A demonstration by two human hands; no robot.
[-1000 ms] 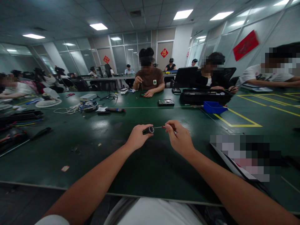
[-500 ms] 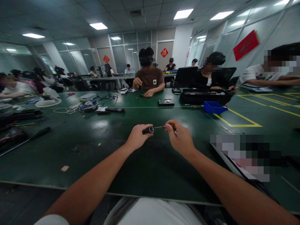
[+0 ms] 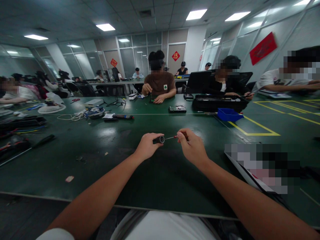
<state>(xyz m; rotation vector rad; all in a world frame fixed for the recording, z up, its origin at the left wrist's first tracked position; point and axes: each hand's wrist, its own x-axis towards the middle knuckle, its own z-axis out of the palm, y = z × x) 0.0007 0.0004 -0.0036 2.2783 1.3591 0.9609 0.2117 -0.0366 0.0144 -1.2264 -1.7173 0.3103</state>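
My left hand is closed around a short black cylinder, which looks like a flashlight body. Its round end, with a pale ring, faces right and toward me. In my right hand, thumb and fingers pinch a thin screwdriver with a red part near the fingertips. The metal shaft points left at the cylinder's ringed end; whether the tip touches it I cannot tell. Both hands are above the green table, close together.
A white-edged tablet-like thing, partly blurred out, lies to the right. Farther off are a blue bin, a hard drive, a long black casing and a bundle of cables. Across the table sits a person in brown.
The screwdriver now slants more, its tip slightly lower against the cylinder's end. The cylinder has turned a little; both hands stay nearly in place.
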